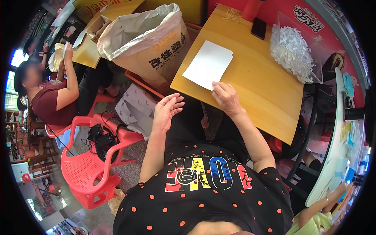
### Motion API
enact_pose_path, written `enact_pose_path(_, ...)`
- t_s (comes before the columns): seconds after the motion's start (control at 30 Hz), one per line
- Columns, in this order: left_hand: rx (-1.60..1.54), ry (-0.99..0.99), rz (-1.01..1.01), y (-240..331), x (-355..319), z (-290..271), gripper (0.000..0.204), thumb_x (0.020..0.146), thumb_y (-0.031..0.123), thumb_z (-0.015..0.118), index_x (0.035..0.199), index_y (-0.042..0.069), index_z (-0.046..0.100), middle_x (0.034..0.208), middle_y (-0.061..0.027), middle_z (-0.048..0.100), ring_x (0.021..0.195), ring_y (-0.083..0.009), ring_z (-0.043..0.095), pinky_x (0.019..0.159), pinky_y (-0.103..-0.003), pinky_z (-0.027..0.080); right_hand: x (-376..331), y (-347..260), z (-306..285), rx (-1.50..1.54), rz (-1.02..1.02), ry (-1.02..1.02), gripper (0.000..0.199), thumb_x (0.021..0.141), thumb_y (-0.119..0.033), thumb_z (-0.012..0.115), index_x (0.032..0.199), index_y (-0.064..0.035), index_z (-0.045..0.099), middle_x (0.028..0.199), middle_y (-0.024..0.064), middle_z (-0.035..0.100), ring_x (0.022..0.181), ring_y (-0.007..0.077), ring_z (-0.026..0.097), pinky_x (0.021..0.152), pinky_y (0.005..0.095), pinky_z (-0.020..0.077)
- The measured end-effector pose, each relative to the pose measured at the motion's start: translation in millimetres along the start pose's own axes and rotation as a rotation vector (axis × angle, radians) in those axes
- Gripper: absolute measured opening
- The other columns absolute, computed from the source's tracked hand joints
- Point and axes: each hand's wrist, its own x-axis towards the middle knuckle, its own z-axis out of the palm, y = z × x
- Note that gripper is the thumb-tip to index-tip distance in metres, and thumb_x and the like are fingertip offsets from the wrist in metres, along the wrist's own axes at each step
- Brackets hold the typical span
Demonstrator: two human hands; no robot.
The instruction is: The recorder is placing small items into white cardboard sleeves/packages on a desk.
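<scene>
A small stack of white paper sheets [208, 64] lies on the wooden table, its edges slightly out of line on the right. My right hand [227, 97] has curled fingers closed on the near corner of the paper. Off the table's near left edge, my left hand [168, 111] is raised above my lap, palm turned inward. Its fingers are loosely stretched and nothing shows in them.
On the table [258, 105] are a dark phone [258, 28], rubber bands [232, 15] and a clear bin [319, 58] of white strips. A large woven sack [137, 43] stands left, near a red chair [84, 172]. Another person [55, 94] sits farther left, handling something pale.
</scene>
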Motion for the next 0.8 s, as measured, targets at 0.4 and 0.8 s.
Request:
enact_pose_path(0.4,0.026,-0.044,-0.022,-8.0,-4.2,7.1,0.024,0.094,0.015,0.054,0.113,0.000,0.059,0.106,-0.0140,0.066,0.092,-0.0201,0.066,0.074,-0.029,0.054,2.6,-7.8,-5.0,-0.149,-0.003,-0.070,0.028,0.074,-0.007,0.063,0.102,-0.0089,0.062,0.095,0.0030,0.059,0.077,0.0175,0.060,0.067,0.0319,0.0433)
enact_pose_path(0.8,-0.113,-0.124,-0.119,-10.9,-18.5,16.9,0.029,0.095,0.019,0.053,0.115,-0.001,0.057,0.107,-0.0162,0.065,0.092,-0.0231,0.066,0.074,-0.031,0.055,8.8,-5.3,-31.0,-0.016,-0.137,0.111,0.031,0.074,-0.005,0.062,0.105,-0.0041,0.064,0.103,0.0102,0.063,0.088,0.0238,0.063,0.074,0.0332,0.0506)
